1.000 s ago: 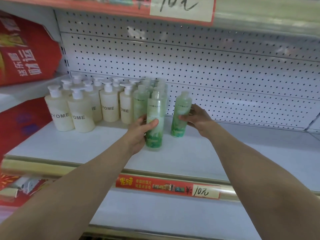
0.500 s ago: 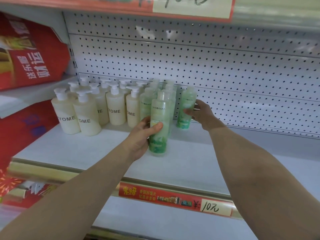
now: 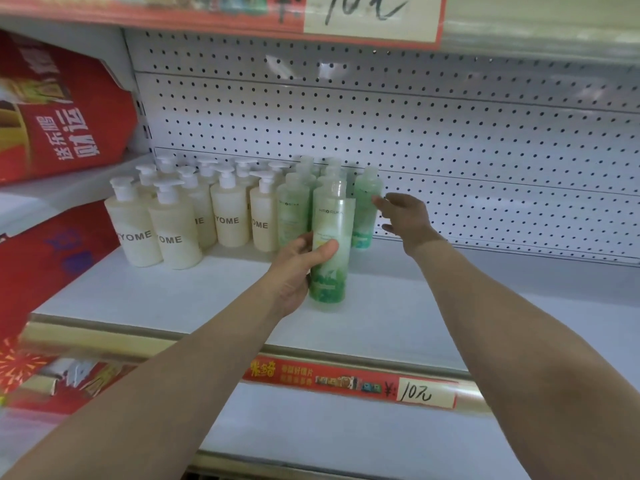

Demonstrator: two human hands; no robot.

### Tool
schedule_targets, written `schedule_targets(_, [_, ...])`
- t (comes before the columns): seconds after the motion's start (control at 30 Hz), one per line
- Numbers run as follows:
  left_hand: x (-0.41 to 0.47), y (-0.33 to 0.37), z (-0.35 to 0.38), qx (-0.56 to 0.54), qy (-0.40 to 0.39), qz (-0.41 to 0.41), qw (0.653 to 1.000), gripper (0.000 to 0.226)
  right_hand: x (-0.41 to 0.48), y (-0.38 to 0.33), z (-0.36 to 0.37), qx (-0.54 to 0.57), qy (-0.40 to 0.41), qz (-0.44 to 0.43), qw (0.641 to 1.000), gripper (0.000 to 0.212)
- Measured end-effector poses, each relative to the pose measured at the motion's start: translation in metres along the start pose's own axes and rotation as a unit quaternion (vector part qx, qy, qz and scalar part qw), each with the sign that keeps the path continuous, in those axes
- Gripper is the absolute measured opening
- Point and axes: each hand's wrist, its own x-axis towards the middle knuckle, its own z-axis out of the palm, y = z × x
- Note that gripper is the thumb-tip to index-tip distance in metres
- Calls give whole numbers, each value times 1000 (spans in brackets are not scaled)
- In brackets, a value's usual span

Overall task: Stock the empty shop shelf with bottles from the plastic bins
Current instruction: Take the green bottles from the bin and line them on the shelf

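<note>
My left hand (image 3: 299, 268) grips a tall green bottle (image 3: 330, 244), which stands upright on the white shelf (image 3: 398, 317) in front of several other green bottles (image 3: 292, 206). Another green bottle (image 3: 365, 202) stands at the back against the pegboard. My right hand (image 3: 405, 214) is just to its right, fingers spread and loose, a small gap between fingertips and bottle. Several cream pump bottles (image 3: 173, 230) labelled YOME fill the shelf's left part.
A white pegboard back wall (image 3: 450, 150) runs behind the shelf. Red price strips marked 10 sit on the shelf edge (image 3: 349, 382) and on the shelf above (image 3: 346, 15). Red packaging (image 3: 59, 119) lies on the left. The shelf's right half is bare.
My right hand has let go of the back green bottle, which now stands against the pegboard, and has opened. My left hand still holds the front bottle in place.
</note>
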Motion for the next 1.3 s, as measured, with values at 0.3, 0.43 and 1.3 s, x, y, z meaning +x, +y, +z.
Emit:
schedule_targets(0.3, [0,-6,48,13,14,-4,1000,61,-85,-38,-38,18,-251,-12,968,47])
schedule_targets(0.43, [3,-8,60,51,29,12,998,59,-94,-42,-42,-15,-239,-31,970,39])
schedule_targets(1.3, [71,7,19,432,279,394,762,46,35,-11,-45,-15,-61,-9,998,60])
